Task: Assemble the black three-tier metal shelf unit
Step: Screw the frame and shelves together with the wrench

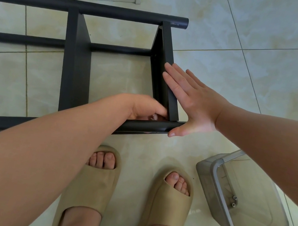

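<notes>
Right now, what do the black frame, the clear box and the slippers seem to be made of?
Black frame: probably metal, matte painted; thin panels, round tubes. Clear box: likely hard plastic, smoky, see-through. Slippers: perhaps moulded foam or rubber, matte beige, seamless.

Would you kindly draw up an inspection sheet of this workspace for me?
Surface: pale tiled floor, faintly stained.
Job's things: black shelf unit lies on its side; end panel stands between its tubes.
Clutter: clear plastic container lies tipped, small screws inside.
Grippers: right hand presses flat on the end panel; left hand curls at its near corner, contents hidden.
Cables: nothing seen.
Surroundings: feet in beige slippers.
</notes>
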### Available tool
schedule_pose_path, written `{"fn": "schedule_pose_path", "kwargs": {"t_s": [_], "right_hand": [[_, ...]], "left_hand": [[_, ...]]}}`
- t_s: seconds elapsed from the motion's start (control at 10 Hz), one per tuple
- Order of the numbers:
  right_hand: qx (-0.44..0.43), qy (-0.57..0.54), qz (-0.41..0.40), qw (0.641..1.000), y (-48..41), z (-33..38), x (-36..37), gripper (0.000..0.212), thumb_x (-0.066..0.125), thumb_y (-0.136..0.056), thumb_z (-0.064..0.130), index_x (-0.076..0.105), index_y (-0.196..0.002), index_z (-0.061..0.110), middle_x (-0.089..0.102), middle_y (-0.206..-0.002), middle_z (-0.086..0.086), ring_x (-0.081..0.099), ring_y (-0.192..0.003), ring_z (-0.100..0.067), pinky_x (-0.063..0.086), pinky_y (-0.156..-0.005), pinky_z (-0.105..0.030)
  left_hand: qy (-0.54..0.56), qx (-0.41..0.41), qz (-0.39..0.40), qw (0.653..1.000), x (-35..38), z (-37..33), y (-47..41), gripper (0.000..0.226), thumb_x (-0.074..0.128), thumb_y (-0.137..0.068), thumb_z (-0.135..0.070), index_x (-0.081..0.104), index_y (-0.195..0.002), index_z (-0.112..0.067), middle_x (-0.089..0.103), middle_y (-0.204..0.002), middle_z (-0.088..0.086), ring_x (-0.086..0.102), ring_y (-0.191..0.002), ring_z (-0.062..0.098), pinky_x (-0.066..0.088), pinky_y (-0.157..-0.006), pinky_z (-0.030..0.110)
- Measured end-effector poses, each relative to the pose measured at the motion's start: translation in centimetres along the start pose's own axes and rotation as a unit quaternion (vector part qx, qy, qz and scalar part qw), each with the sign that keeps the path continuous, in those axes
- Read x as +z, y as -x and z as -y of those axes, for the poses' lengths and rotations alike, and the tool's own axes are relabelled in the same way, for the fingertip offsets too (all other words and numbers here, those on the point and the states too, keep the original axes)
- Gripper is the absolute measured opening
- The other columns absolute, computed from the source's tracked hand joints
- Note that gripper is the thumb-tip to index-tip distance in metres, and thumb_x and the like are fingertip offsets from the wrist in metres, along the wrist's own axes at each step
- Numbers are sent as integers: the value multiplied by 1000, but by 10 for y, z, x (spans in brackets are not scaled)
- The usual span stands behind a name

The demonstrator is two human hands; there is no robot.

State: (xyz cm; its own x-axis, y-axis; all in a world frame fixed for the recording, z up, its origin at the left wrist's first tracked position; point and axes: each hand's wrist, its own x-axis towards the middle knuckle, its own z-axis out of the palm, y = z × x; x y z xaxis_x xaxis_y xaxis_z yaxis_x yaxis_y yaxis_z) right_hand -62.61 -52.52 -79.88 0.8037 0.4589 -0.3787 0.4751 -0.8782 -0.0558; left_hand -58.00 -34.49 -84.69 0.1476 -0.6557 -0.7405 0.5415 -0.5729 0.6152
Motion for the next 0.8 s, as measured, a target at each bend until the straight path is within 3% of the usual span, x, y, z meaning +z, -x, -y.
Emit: {"fn": "schedule_pose_path", "kwargs": {"t_s": [0.1,0.2,0.5,0.6,0.7,0.8], "right_hand": [[0,0,-2,1000,0,0,0,142,38,-61,99,-13,-160,10,-23,-167,-6,-21,-154,-22,-4,-127,-45],[0,3,-3,1000,0,0,0,142,38,-62,99,-13,-160,10,-22,-167,-7,-20,-154,-22,-3,-127,-45],[0,0,-2,1000,0,0,0,142,39,-62,99,-13,-160,10,-23,-167,-7,-21,-154,-22,-3,-127,-46],[-1,-2,-2,1000,0,0,0,142,39,-62,98,-13,-160,10,-23,-167,-7,-21,-154,-22,-3,-127,-46],[0,-1,-2,1000,0,0,0,142,39,-61,98,-13,-160,10,-23,-167,-7,-21,-154,-22,-3,-127,-46],[0,2,0,1000,0,0,-1,142,39,-62,98,-14,-160,10,-24,-166,-6,-22,-154,-22,-3,-127,-45]], "left_hand": [[-4,39,-35,999,0,1,1,16,58,-91,-1,72,-97,-3,67,-81,13,64,-75,26,53,-80,37],[0,45,-32,998,-1,2,0,31,54,-92,4,61,-122,11,62,-99,21,63,-84,27,53,-81,34],[6,64,-16,998,-1,1,-1,29,52,-93,8,61,-120,11,63,-95,18,63,-80,25,54,-82,34],[22,68,4,997,-1,-1,1,20,51,-92,10,67,-103,2,70,-82,10,68,-73,20,56,-77,31],[44,67,8,997,-1,-1,1,23,50,-92,9,68,-98,-4,72,-83,9,70,-76,21,57,-80,34],[52,29,7,998,-2,0,-1,19,53,-94,-3,72,-91,-6,69,-83,10,67,-79,24,56,-80,36]]}}
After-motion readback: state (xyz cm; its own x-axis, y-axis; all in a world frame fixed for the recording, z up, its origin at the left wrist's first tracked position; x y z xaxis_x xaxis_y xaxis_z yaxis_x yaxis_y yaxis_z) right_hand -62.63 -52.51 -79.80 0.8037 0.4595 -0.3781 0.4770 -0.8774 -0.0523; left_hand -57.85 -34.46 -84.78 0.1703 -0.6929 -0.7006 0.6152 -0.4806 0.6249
